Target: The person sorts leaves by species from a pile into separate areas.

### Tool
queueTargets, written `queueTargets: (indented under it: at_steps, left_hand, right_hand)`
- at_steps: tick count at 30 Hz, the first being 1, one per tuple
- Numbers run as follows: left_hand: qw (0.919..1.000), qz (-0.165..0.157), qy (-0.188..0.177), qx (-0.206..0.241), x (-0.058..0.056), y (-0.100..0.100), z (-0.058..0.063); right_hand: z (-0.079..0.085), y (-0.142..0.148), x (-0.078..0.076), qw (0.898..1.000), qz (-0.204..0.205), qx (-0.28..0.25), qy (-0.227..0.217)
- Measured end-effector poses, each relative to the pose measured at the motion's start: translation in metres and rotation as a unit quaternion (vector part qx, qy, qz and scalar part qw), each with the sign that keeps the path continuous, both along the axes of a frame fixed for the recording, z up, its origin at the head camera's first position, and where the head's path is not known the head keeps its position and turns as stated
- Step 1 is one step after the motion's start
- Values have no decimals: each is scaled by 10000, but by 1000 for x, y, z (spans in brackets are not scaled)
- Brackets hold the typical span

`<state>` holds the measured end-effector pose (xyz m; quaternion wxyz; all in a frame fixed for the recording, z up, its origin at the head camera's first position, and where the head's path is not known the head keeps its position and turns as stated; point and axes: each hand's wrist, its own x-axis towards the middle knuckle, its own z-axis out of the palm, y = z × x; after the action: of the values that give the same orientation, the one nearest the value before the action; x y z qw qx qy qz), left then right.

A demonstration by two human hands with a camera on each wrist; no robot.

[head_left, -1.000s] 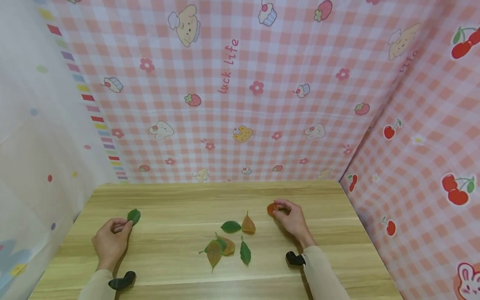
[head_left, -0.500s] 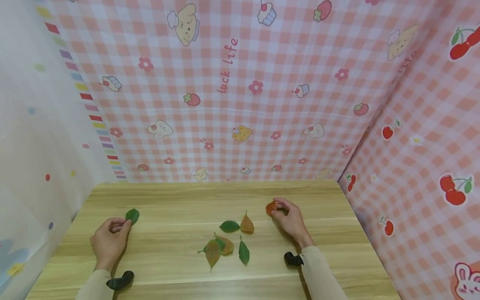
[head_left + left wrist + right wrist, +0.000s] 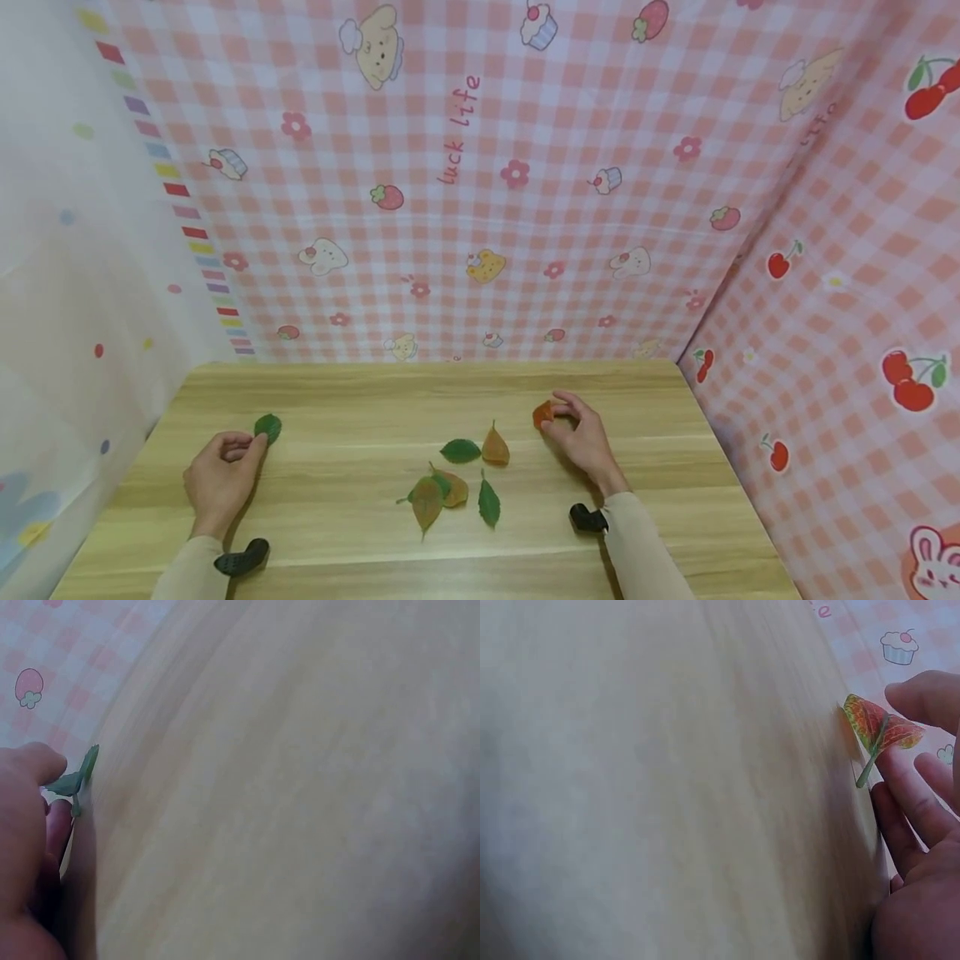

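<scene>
Pinched at the tips of my left hand [image 3: 223, 477] is a green leaf [image 3: 268, 427] with a toothed edge, over the left part of the table. My right hand [image 3: 581, 437] holds a small orange-red leaf [image 3: 542, 415] at the table's right. The right wrist view shows this red leaf [image 3: 871, 724] folded, its green stem pointing down, between the upper digit and the fingers [image 3: 915, 795] below. Between the hands lie a green leaf [image 3: 460, 451], a brown leaf [image 3: 495, 447], another green leaf [image 3: 489, 502] and an overlapping cluster of brown leaves [image 3: 427, 504] and green ones.
The wood-grain table [image 3: 360, 400] ends at a pink checked cloth wall [image 3: 450, 225] behind. Another checked cloth [image 3: 832, 333] hangs at the right, and a pale dotted one [image 3: 127, 250] at the left. Each wrist carries a black device, such as the left one [image 3: 242, 558].
Both hands stay nearly in place. The right hand's upper fingers have spread a little, and the orange-red leaf has turned slightly. The leaves in the middle have not moved.
</scene>
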<state>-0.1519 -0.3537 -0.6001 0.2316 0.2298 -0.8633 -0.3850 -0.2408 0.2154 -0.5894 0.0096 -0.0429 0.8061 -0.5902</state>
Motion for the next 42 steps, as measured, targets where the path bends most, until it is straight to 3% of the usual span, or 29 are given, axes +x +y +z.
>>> queueTargets:
  at_steps: [6,10,13,18,23,26,33,42]
  left_hand:
    - [9997,-49,-61,222,1,2,3]
    - [9975,-61,-375,596,8,1,7]
    - [9953,-124,-388,876,14,1,9]
    - [9947,-179,17,1017,22,8,12]
    - [9933,-415,770,755,28,27,18]
    - [9909,-676,1031,534,31,41,20]
    - [9842,-1239,1253,189,37,76,21]
    - [9726,-1910,1319,146,40,119,19]
  right_hand:
    - [2,5,5,9996,-89,262,35]
    - [7,5,14,9984,-114,554,56]
    - [11,5,23,9960,-203,840,241]
    - [19,3,40,9911,-323,1088,697]
    - [27,-3,59,9901,-296,1098,824]
    - [29,-7,69,9900,-279,1064,879]
    - [30,-23,87,9852,-86,1102,1309]
    - [26,-40,104,9792,294,1198,1610]
